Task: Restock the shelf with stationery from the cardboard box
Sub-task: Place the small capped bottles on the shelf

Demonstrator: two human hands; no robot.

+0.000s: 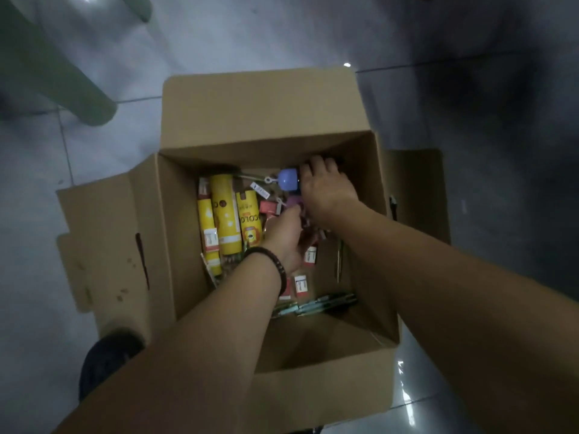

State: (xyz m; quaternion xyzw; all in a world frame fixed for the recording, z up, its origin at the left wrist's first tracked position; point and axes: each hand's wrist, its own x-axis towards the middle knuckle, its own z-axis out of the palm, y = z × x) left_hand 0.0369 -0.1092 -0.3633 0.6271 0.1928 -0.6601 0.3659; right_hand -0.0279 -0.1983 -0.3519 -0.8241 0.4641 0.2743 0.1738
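Observation:
An open cardboard box [269, 142] stands on the floor, and both my hands are inside it. My left hand [283, 236], with a dark bead bracelet on the wrist, grips a small pink-purple item [296, 202] among loose packets. My right hand [327, 191] reaches palm down into the far right corner. Its fingertips bend out of sight over something dark, so I cannot tell whether it holds anything. A lilac round-capped item [289, 180] lies just left of its thumb. Yellow tubes of colour pencils [223, 211] lie along the left side. No shelf is in view.
Small white-labelled packets [301, 285] and a bundle of green pens [326, 302] lie near the box's front wall. The box flaps [103, 245] are folded out on a grey tiled floor. A pale green furniture leg [78, 89] stands at the upper left, and a dark shoe [106, 358] is beside the box.

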